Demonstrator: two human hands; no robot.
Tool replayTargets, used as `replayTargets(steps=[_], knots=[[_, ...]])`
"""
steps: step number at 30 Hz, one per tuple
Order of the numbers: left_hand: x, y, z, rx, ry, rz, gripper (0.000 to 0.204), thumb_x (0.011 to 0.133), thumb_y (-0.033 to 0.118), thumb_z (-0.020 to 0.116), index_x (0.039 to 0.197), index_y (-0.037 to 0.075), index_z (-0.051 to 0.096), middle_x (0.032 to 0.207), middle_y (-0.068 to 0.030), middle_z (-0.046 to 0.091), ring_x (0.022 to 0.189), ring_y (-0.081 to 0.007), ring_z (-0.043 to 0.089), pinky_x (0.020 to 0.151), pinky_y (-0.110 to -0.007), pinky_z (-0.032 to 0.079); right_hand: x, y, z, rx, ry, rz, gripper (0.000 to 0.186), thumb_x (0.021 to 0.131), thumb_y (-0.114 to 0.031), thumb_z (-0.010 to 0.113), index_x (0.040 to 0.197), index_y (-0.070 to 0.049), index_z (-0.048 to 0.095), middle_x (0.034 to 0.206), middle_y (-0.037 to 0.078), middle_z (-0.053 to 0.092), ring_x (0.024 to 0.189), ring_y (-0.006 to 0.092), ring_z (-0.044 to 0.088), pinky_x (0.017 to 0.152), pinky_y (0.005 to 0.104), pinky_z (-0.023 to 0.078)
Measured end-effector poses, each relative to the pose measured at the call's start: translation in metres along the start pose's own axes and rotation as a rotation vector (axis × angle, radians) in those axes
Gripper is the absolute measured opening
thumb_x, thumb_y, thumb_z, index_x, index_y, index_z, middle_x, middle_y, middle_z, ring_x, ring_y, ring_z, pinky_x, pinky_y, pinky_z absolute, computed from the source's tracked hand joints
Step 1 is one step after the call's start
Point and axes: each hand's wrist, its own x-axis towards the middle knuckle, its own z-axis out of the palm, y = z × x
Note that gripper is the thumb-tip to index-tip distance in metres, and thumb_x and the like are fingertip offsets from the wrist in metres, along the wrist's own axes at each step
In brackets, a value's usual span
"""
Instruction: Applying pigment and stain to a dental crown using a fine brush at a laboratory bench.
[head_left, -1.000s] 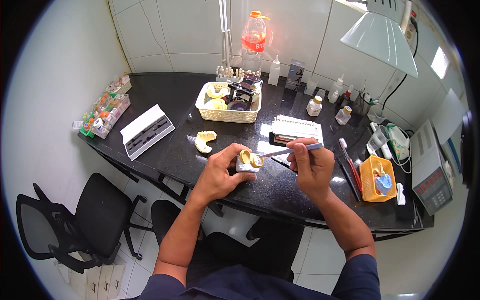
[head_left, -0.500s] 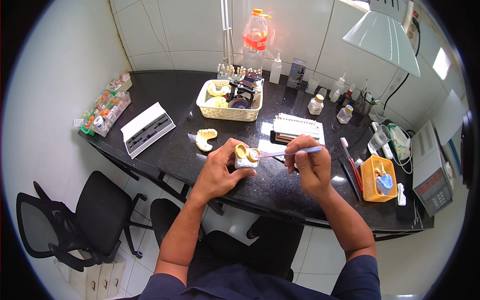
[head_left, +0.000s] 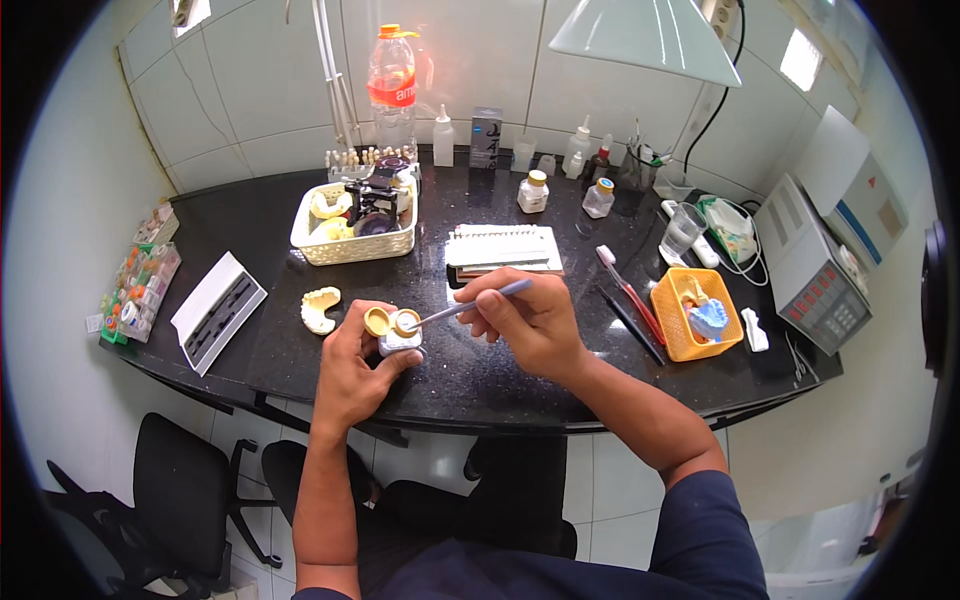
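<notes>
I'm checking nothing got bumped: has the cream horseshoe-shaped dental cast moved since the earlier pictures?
No. The cream horseshoe-shaped dental cast lies in front of the cream plastic basket, as before; only the camera's view shifted.

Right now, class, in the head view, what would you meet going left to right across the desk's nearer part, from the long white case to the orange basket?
Long white case, cream dental model, yellow-lidded jar, right hand, red-handled brush, orange basket.

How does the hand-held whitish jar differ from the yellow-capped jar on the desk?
The hand-held whitish jar is open; the yellow-capped jar is closed. The left hand grips the first; the second stands on the black desk. Both are yellow-topped.
</notes>
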Motion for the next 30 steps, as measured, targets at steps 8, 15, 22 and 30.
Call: replayTargets(steps=[8,15,22,30], knots=[[0.002,0.002,0.004,0.033,0.039,0.047,0.052,0.089,-0.004,0.087,0.133,0.001,0.06,0.119,-0.0106,0.074,0.112,-0.0156,0.073,0.098,-0.033,0.061,0.001,0.005,-0.002,0.098,-0.027,0.052,0.023,0.113,-0.019,0.065,0.119,0.001,0.077,0.087,0.003,0.075,0.076,0.0068,0.067,0.067,0.0242,0.055],[0.0,-0.008,-0.003,0.136,0.106,0.054,0.047,0.087,0.001,0.085,0.129,0.002,0.063,0.118,-0.0131,0.075,0.107,-0.0219,0.073,0.095,-0.036,0.057,0.004,0.01,-0.006,0.167,0.077,0.082,0.028,0.116,-0.024,0.061,0.118,0.0,0.076,0.086,0.004,0.074,0.072,0.007,0.064,0.061,0.0236,0.05],[0.0,-0.014,0.0,0.114,0.087,0.048,0.066,0.099,-0.003,0.074,0.155,0.001,0.038,0.122,-0.0114,0.069,0.111,-0.0149,0.066,0.101,-0.032,0.053,0.004,0.018,-0.017,0.344,0.184,0.168,0.032,0.117,-0.026,0.057,0.118,0.0,0.074,0.085,0.007,0.07,0.066,0.0103,0.063,0.057,0.0242,0.047],[-0.004,-0.015,-0.005,0.047,0.129,0.092,0.082,0.102,-0.001,0.068,0.171,0.005,0.022,0.131,-0.0173,0.066,0.119,-0.0189,0.066,0.106,-0.034,0.05,0.005,0.019,-0.006,0.312,0.103,0.159,0.032,0.117,-0.025,0.056,0.117,0.002,0.074,0.081,0.007,0.069,0.064,0.0097,0.061,0.057,0.0242,0.046]])
